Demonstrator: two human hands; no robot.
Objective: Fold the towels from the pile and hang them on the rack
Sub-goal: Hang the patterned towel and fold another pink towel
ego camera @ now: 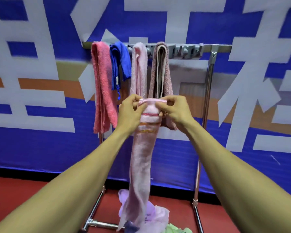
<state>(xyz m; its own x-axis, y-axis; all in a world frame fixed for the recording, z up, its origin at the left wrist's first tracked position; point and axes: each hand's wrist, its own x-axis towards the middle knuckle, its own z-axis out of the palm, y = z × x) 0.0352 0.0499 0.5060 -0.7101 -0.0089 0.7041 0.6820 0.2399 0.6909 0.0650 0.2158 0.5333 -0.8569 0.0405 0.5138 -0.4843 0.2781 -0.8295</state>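
Note:
A long pale pink towel point(142, 158) with red and orange stripes near its top hangs from both my hands in front of the rack. My left hand point(130, 111) pinches the left end of its top hem, and my right hand point(173, 109) pinches the right end. Its lower end trails onto the pile point(151, 216) of towels on the floor. The metal rack point(213, 47) stands behind, with several folded towels over its bar: a coral pink towel point(102, 84), a blue towel point(120, 61), a light pink towel point(139, 68) and a mauve towel point(160, 71).
The right part of the rack's bar point(188, 50) is bare and carries grey hooks. A blue banner wall point(40, 140) with large white characters stands right behind the rack. The floor point(23, 190) is red. A green cloth point(176, 230) lies at the bottom edge.

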